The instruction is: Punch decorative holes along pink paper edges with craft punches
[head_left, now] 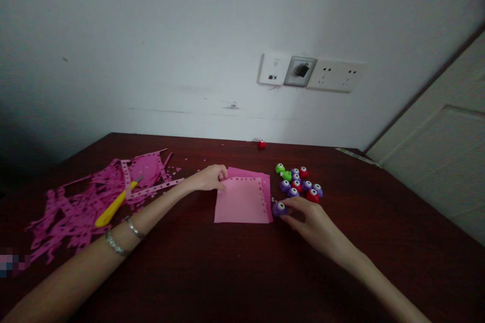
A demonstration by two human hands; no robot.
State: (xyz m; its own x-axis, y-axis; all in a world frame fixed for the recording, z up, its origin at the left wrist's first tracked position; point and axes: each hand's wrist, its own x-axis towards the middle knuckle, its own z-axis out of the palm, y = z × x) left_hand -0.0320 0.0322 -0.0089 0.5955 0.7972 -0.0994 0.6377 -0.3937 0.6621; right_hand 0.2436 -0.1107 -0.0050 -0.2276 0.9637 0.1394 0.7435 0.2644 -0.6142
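Pink paper [239, 204] lies on the dark table [235, 272], in a small pile, with little holes along the top and right edges of the upper sheet. Taking this paper as the clock centre, the left hand [210, 177] is at ten o'clock, its fingers pinching the paper's edge. The right hand [312, 219] holds a purple punch [279, 209] between thumb and fingers, just beside the paper, past three o'clock. Coloured punches [296, 186] gather near two o'clock. At nine o'clock, a yellow cutter [115, 205] rests on pink strips [68, 217].
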